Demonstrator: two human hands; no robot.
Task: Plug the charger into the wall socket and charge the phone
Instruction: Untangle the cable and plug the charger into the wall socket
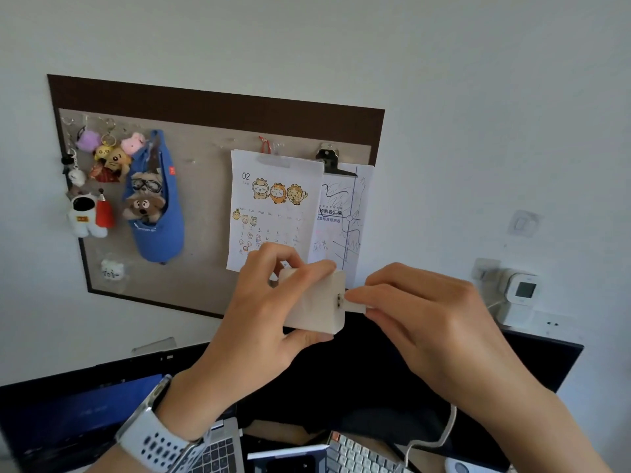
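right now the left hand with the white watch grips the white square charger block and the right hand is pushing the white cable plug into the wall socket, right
Not quite. In the head view the right hand pinches the white cable plug at the port on the white square charger block, which the left hand grips. The wall socket sits apart, far right.

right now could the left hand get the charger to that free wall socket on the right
Probably yes. The left hand grips the charger with nothing between it and the wall socket, but the right hand, pinching the cable plug, crosses that path.
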